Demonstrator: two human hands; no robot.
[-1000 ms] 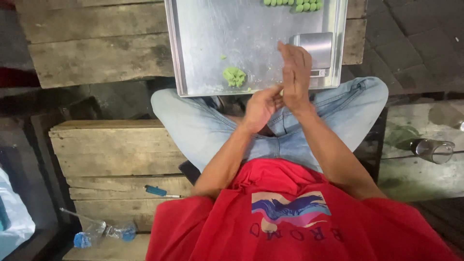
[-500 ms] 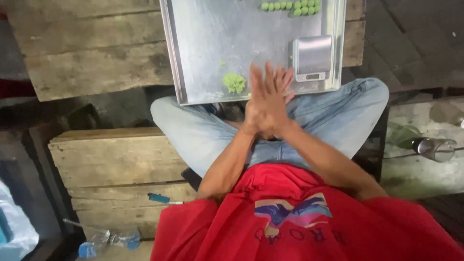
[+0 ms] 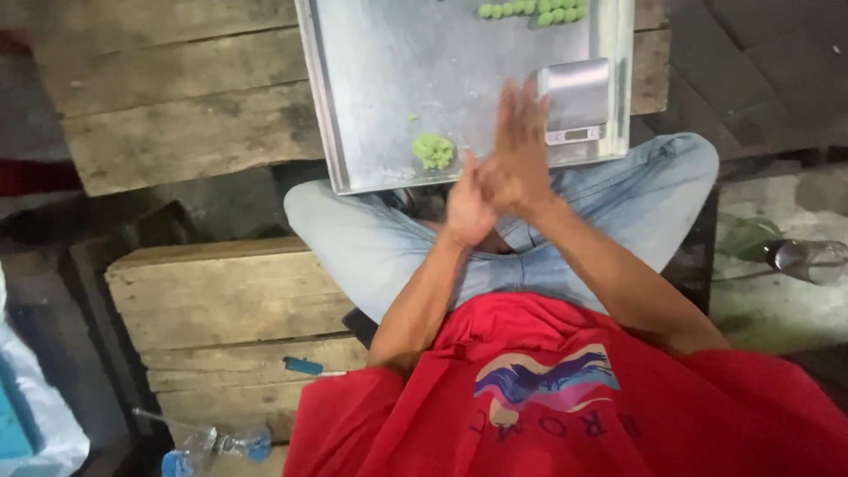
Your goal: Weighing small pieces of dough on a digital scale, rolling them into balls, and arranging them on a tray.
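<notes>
Hands: left hand (image 3: 468, 208) and right hand (image 3: 519, 155) pressed palm to palm; anything held between cannot be told.
Dough lump (image 3: 433, 150): on tray (image 3: 371, 97), just left of hands, nearer left.
Scale (image 3: 576, 99): just right.

Single head view; looks steeply down, near the lap.

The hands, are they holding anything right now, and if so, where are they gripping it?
It cannot be told. The left hand and right hand are pressed palm to palm over the metal tray; anything between the palms is hidden.
</notes>
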